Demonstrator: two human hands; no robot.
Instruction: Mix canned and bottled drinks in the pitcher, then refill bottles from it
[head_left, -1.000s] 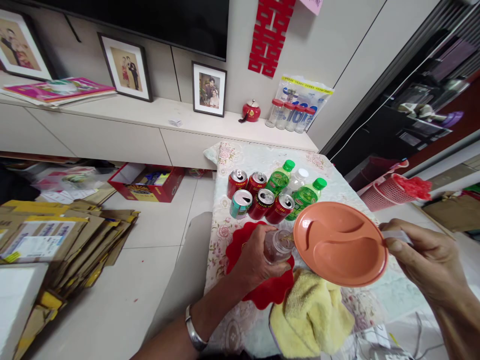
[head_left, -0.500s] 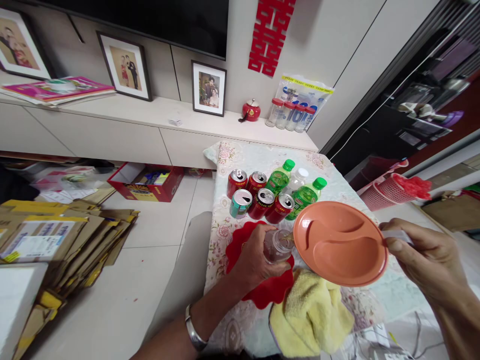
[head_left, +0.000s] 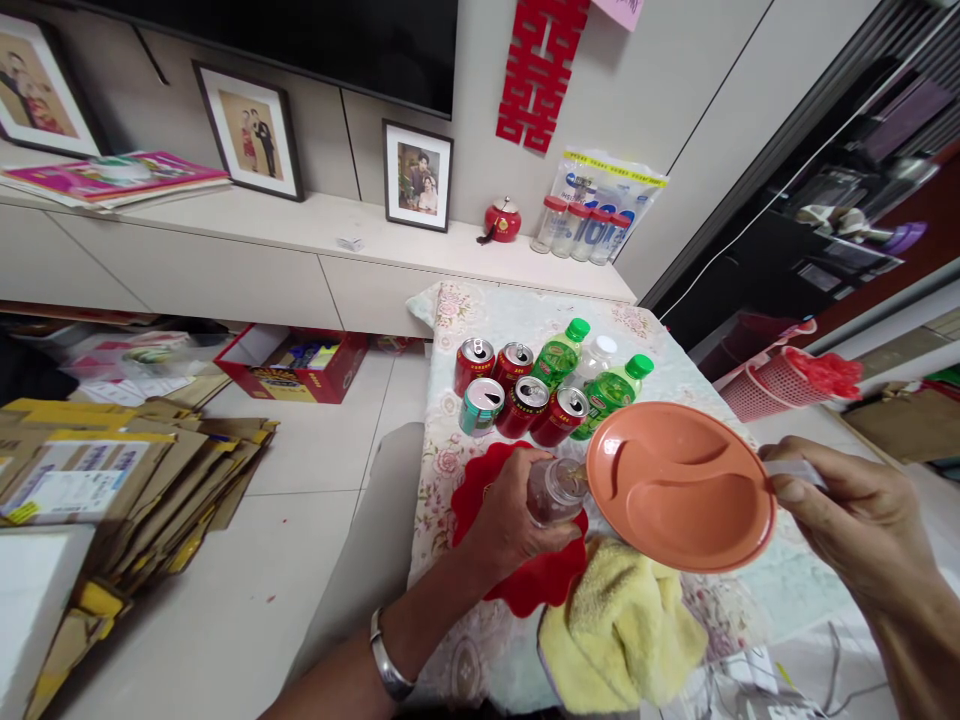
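My left hand wraps around a clear jar, tilted with its mouth toward the right. Something yellowish-brown shows at the jar's mouth, which meets or nearly meets the left rim of an orange divided plate. At the plate's opposite edge, my right hand pinches a pale translucent piece that looks like a handle; the plate is raised and tipped, its compartments facing me. Beneath the jar lies a red scalloped mat, partly covered by my left hand. A crumpled yellow towel sits below the plate.
Behind the mat stand several drink cans and green-capped bottles, plus a white-capped bottle. The flowered tablecloth reaches the TV cabinet. Flattened cardboard lies at left; a pink basket is at right.
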